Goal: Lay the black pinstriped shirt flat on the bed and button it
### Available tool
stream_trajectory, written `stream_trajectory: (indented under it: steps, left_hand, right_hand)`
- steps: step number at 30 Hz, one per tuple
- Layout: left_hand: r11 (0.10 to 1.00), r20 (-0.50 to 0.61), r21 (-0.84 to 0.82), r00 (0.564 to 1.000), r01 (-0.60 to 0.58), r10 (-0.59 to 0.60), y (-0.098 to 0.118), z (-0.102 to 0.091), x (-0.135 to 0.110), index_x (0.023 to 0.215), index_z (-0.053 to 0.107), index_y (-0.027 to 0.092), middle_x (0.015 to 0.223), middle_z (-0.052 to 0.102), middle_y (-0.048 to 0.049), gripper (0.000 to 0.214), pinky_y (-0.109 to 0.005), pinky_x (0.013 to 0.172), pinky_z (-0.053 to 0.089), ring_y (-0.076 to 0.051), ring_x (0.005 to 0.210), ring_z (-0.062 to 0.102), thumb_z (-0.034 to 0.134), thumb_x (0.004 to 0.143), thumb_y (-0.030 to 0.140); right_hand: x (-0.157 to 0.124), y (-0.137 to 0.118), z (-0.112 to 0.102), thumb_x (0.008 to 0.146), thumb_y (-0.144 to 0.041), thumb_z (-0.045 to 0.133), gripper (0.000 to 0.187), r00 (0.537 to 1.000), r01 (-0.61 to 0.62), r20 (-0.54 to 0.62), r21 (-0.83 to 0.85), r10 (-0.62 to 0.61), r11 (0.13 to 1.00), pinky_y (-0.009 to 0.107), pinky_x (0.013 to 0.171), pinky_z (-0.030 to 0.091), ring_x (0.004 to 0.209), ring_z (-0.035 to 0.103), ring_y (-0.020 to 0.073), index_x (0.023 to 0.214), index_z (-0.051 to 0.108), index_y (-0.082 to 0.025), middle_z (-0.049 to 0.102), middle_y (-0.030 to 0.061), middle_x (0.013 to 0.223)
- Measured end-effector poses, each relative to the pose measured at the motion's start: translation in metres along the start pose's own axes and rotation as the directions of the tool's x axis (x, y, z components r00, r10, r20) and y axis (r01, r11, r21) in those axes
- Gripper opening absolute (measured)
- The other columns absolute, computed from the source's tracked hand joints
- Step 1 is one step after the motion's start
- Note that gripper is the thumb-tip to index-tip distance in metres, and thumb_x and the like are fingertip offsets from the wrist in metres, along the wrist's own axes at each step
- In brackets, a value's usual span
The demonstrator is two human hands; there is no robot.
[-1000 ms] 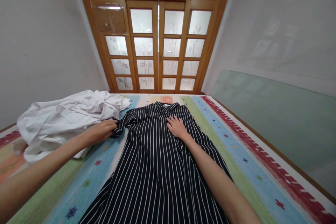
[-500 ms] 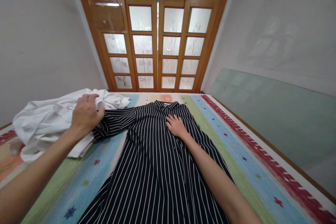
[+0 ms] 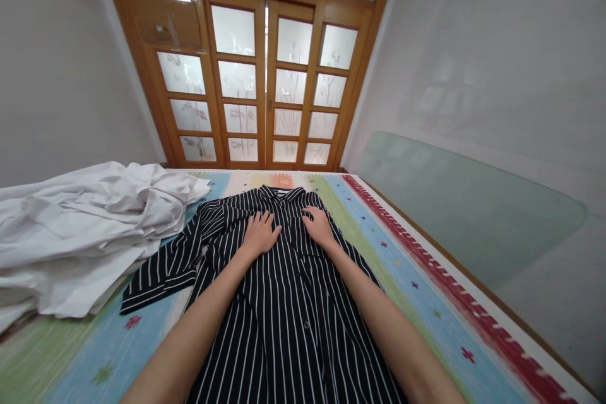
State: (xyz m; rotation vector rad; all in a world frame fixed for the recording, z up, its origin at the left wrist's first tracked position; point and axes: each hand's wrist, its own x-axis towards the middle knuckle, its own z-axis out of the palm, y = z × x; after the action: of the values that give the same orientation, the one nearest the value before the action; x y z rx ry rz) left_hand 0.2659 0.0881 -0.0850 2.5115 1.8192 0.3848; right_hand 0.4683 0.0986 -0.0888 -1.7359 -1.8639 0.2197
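A black shirt with white stripes [image 3: 274,303] lies front up, its collar at the far end and buttons down the middle. My left hand [image 3: 261,233] rests on the chest to the left of the buttons, fingers spread. On the right side of the chest my right hand [image 3: 318,226] lies with its fingers apart, touching the cloth. The left sleeve [image 3: 163,265] slants out toward the lower left, spread on the bed cover. The other sleeve cannot be made out.
Crumpled white cloth [image 3: 95,227] is heaped at the left, close to the striped sleeve. Underneath is a colourful striped bed cover [image 3: 416,290]. A pale green headboard-like panel [image 3: 464,196] stands along the right wall. Wooden glazed doors [image 3: 265,76] are at the far end.
My left hand has moved right, from the sleeve by the white cloth onto the chest. The sleeve now slants lower and lies flatter. My right hand stays on the chest; the view has shifted.
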Motion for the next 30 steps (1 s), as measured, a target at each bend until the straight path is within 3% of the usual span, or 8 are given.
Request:
stream_trajectory:
  steps: [4, 8, 12, 20, 24, 26, 28, 30]
  left_hand:
    - [1.000, 0.032, -0.026, 0.999, -0.010, 0.011, -0.012, 0.010, 0.000, 0.145, 0.043, 0.018, 0.154, 0.036, -0.0104, 0.061, -0.050, 0.116, 0.021, -0.030, 0.145, 0.026, 0.027, 0.097, 0.052]
    - [1.000, 0.046, -0.031, 0.999, -0.001, 0.002, -0.016, 0.007, -0.001, 0.146, 0.040, 0.019, 0.155, 0.034, -0.0087, 0.064, -0.050, 0.117, 0.018, -0.029, 0.146, 0.024, 0.024, 0.096, 0.055]
    - [0.999, 0.049, -0.033, 0.999, 0.004, -0.002, -0.016, 0.005, -0.003, 0.147, 0.040, 0.019, 0.155, 0.033, -0.0083, 0.064, -0.050, 0.118, 0.018, -0.029, 0.146, 0.025, 0.023, 0.097, 0.055]
    - [0.998, -0.021, -0.029, 0.998, -0.063, 0.062, -0.014, 0.001, -0.012, 0.143, 0.044, 0.013, 0.153, 0.038, -0.0133, 0.058, -0.052, 0.116, 0.023, -0.033, 0.143, 0.029, 0.026, 0.099, 0.046]
    - [0.978, -0.072, -0.036, 0.977, -0.205, 0.202, -0.009, 0.000, -0.013, 0.143, 0.044, 0.016, 0.151, 0.042, -0.0093, 0.050, -0.040, 0.117, 0.026, -0.024, 0.142, 0.033, 0.031, 0.099, 0.035]
    - [0.970, -0.080, -0.042, 0.968, -0.240, 0.236, -0.008, 0.002, -0.012, 0.143, 0.044, 0.018, 0.150, 0.044, -0.0083, 0.048, -0.037, 0.116, 0.029, -0.022, 0.140, 0.037, 0.033, 0.099, 0.034]
    - [0.972, -0.088, -0.044, 0.970, -0.231, 0.226, -0.009, 0.004, -0.011, 0.143, 0.044, 0.017, 0.149, 0.045, -0.0097, 0.049, -0.039, 0.115, 0.031, -0.024, 0.139, 0.039, 0.035, 0.098, 0.036]
    - [0.980, -0.097, -0.040, 0.977, -0.196, 0.191, -0.011, 0.006, -0.011, 0.143, 0.043, 0.016, 0.150, 0.043, -0.0110, 0.052, -0.043, 0.114, 0.031, -0.027, 0.140, 0.037, 0.035, 0.097, 0.038]
  right_hand:
    - [0.010, 0.035, -0.023, 0.083, -0.018, 0.049, 0.038, 0.977, -0.193, -0.082, 0.038, 0.196, 0.980, 0.043, 0.110, 0.029, 0.123, 0.050, 0.0295, 0.114, 0.070, -0.012, 0.064, 0.0145, 0.122]
    - [0.021, 0.052, -0.026, 0.072, -0.016, 0.057, 0.033, 0.949, -0.301, -0.037, 0.182, 0.312, 0.936, 0.038, 0.099, 0.042, 0.107, 0.061, 0.0274, 0.101, 0.073, -0.014, 0.071, 0.0111, 0.104]
    - [0.035, 0.051, -0.021, 0.075, -0.019, 0.052, 0.028, 0.920, -0.367, 0.021, 0.392, 0.390, 0.844, 0.033, 0.085, 0.052, 0.093, 0.066, 0.0245, 0.092, 0.072, -0.011, 0.072, 0.0107, 0.094]
    - [0.042, 0.043, -0.031, 0.070, -0.007, 0.055, 0.039, 0.928, -0.352, 0.180, 0.711, 0.326, 0.608, 0.028, 0.069, 0.058, 0.072, 0.069, 0.0173, 0.108, 0.061, -0.014, 0.072, 0.0071, 0.087]
    - [0.034, 0.035, -0.019, 0.070, -0.008, 0.063, 0.040, 0.917, -0.395, 0.259, 0.707, 0.304, 0.587, 0.031, 0.059, 0.058, 0.058, 0.066, 0.0178, 0.110, 0.057, -0.013, 0.070, 0.0059, 0.079]
    - [0.032, 0.026, -0.009, 0.068, -0.011, 0.069, 0.053, 0.919, -0.391, 0.264, 0.700, 0.293, 0.597, 0.034, 0.064, 0.059, 0.065, 0.068, 0.0202, 0.119, 0.054, -0.012, 0.071, 0.0080, 0.087]
    - [0.031, 0.015, 0.000, 0.062, -0.014, 0.078, 0.079, 0.942, -0.330, 0.201, 0.692, 0.268, 0.642, 0.038, 0.080, 0.058, 0.089, 0.069, 0.0248, 0.133, 0.044, -0.013, 0.068, 0.0125, 0.110]
    - [0.032, 0.004, 0.007, 0.055, -0.020, 0.085, 0.107, 0.977, -0.203, 0.083, 0.634, 0.195, 0.747, 0.043, 0.099, 0.048, 0.118, 0.057, 0.0295, 0.146, 0.030, -0.015, 0.055, 0.0168, 0.135]
